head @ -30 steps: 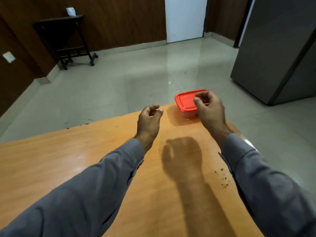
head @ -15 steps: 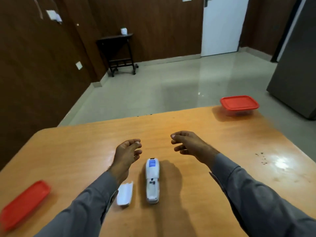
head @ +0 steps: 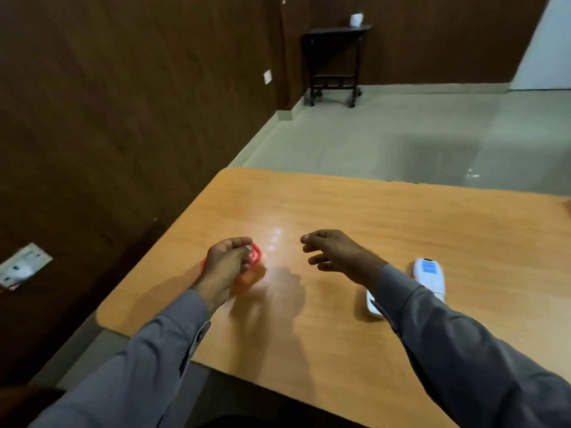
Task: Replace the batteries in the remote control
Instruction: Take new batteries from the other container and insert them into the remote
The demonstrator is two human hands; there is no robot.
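Note:
A white remote control (head: 429,273) lies back-up on the orange wooden table (head: 401,217) at the right. Its loose white battery cover (head: 372,305) lies just left of it, half hidden by my right sleeve. My right hand (head: 335,253) hovers over the table left of the remote, fingers spread and empty. My left hand (head: 227,262) is curled over a small red-lidded box (head: 257,254) near the table's left edge, fingertips hooked on its far rim. Most of the box is hidden under the hand and blurred. No batteries are visible.
The table's left edge and near corner run close beside a dark wood-panelled wall with a socket plate (head: 21,267). A black side table (head: 335,57) stands far back on the tiled floor. A sliver of something orange-red (head: 568,205) shows at the right frame edge.
The view swung from the far right red box, past the remote, to the table's left end. My left hand moved from beside the remote onto the left red-lidded box; my right hand followed leftward.

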